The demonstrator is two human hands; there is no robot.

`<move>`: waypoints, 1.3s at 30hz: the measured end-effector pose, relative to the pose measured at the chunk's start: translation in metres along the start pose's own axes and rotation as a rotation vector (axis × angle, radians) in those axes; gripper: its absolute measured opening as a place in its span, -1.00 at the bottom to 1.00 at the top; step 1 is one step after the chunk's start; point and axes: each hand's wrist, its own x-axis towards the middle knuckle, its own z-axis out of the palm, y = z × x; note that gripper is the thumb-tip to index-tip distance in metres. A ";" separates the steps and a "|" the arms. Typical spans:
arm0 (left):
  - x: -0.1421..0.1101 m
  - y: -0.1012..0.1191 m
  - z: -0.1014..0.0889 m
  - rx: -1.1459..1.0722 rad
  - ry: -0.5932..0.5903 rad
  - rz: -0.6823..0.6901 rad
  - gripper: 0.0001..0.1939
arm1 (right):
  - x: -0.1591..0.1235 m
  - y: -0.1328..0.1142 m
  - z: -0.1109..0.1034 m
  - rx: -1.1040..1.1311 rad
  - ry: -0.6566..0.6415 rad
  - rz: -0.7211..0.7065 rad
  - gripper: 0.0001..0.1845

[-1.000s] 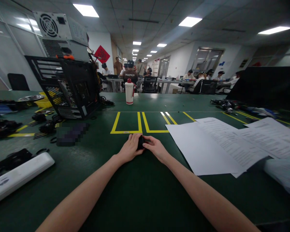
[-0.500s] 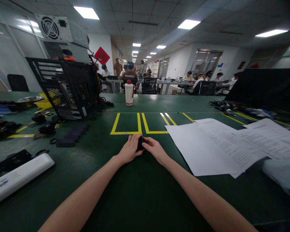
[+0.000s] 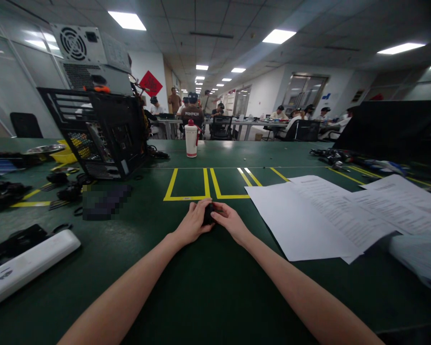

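Note:
A small black object [image 3: 208,214] sits between my two hands at the middle of the green table [image 3: 208,287]; its kind cannot be made out. My left hand [image 3: 194,223] is closed around its left side, fingers over the top and thumb below. From the right, my right hand [image 3: 230,222] grips it with thumb and fingers. Much of the object is hidden by the fingers. Just beyond the hands, yellow tape [image 3: 187,198] marks rectangles on the tabletop.
Printed sheets [image 3: 301,220] lie to the right. An open computer case [image 3: 107,129] stands at the back left, near a white bottle [image 3: 191,139]. A long white case [image 3: 32,266] and black cables [image 3: 72,189] lie left. A dark monitor [image 3: 398,129] stands right. People sit at far desks.
Both hands stay in nearly the same place around the black object. The view has shifted very slightly.

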 end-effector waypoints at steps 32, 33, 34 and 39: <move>0.001 -0.003 0.002 -0.023 -0.021 -0.029 -0.40 | -0.003 0.000 0.002 0.043 0.010 -0.012 -0.76; 0.001 -0.003 0.002 -0.023 -0.021 -0.027 -0.41 | -0.003 0.000 0.002 0.037 0.017 -0.018 -0.77; 0.001 -0.003 0.002 -0.021 -0.021 -0.025 -0.41 | -0.003 0.000 0.002 0.033 0.023 -0.025 -0.77; 0.001 -0.003 0.002 -0.011 -0.019 -0.015 -0.42 | 0.003 0.005 -0.001 0.074 0.012 0.030 -0.63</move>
